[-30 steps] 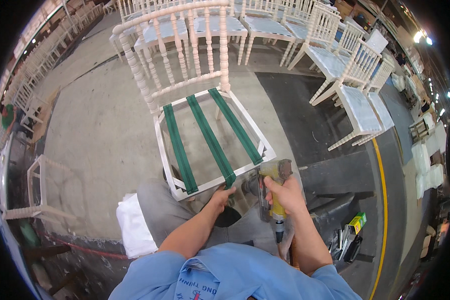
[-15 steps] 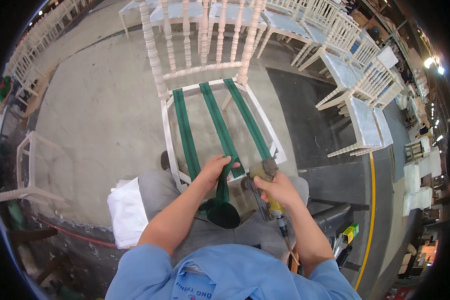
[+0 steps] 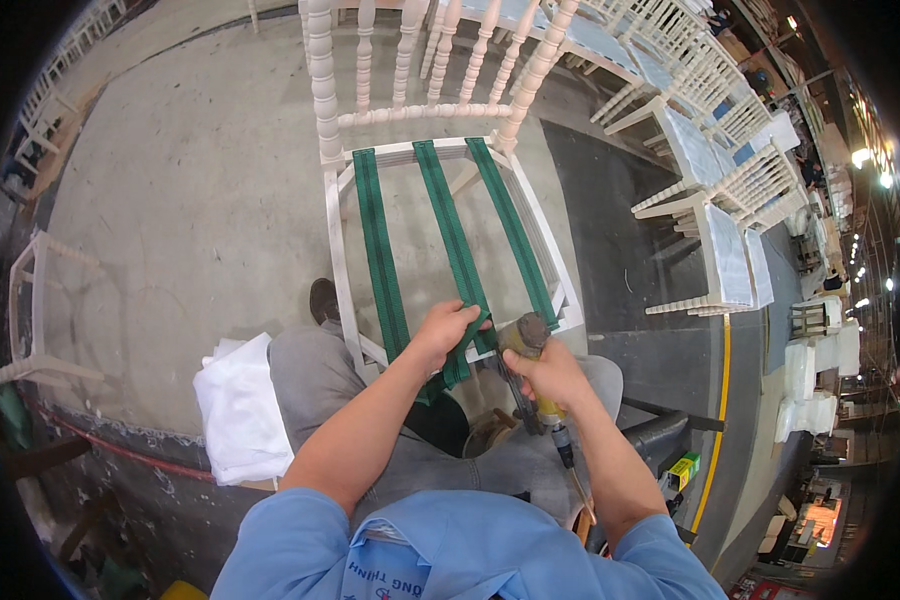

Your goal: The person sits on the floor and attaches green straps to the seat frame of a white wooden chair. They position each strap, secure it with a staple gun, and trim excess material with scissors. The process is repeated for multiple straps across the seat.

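Note:
A white chair frame with a turned-spindle back stands before me, its seat open. Three green webbing straps run from the back rail to the front. My left hand is closed on the green webbing at the front end of the middle strap, thumb on top. From there the webbing hangs to a dark roll by my lap, partly hidden by my forearm. My right hand grips a yellow and grey air staple gun, its nose close to the front rail, right of the left hand. Whether it touches the rail is hidden.
A folded white cloth lies left of my thigh. An air hose trails from the gun beside my right forearm. A small yellow-green box sits at the right. White chairs line the right; another frame stands left.
My left hand has brought the loose webbing up against the front end of the middle strap. The roll has shifted left, partly under my forearm. The view has tilted slightly.

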Action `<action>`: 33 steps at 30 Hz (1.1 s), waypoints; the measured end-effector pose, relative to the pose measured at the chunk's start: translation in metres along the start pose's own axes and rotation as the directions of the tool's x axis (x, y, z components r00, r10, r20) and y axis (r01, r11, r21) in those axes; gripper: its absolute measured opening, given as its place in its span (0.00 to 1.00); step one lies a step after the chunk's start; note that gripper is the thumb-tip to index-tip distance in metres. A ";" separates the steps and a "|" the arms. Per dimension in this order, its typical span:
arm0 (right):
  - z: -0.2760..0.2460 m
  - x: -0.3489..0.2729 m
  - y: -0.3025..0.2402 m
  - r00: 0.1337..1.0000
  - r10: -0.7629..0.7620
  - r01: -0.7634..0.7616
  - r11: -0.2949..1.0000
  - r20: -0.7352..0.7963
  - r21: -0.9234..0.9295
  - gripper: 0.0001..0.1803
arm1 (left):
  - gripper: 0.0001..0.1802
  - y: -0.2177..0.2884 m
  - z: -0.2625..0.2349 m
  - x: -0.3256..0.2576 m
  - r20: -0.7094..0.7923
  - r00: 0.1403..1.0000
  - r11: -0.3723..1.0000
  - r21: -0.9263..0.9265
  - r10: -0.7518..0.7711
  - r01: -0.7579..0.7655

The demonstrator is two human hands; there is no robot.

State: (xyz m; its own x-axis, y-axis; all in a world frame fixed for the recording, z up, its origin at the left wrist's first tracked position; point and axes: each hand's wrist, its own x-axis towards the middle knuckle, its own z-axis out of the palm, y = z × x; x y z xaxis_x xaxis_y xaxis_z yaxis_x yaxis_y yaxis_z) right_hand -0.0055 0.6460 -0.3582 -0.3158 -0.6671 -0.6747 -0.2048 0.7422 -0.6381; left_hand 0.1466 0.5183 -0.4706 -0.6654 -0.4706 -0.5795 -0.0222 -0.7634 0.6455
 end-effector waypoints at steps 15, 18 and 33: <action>0.019 -0.010 -0.003 0.998 0.012 -0.017 0.996 0.056 0.082 0.21 | 0.15 0.007 -0.002 0.000 0.033 0.997 0.997 -0.036 -0.068 0.069; 0.021 -0.009 -0.005 0.999 0.000 -0.001 1.000 0.052 0.030 0.21 | 0.15 0.009 -0.006 -0.004 0.062 0.997 0.999 0.000 -0.040 0.040; -0.190 -0.247 0.095 0.719 0.104 0.163 0.936 -0.687 0.312 0.20 | 0.21 -0.018 0.026 -0.038 0.223 0.968 0.501 0.829 0.114 -0.250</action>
State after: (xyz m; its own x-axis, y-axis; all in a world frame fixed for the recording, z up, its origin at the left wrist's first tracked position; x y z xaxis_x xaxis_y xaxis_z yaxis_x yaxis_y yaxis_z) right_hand -0.1229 0.8933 -0.1817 -0.8849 -0.3592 -0.2965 0.0459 0.5663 -0.8229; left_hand 0.1530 0.5614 -0.4474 -0.8131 -0.4440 -0.3765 -0.4631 0.1015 0.8805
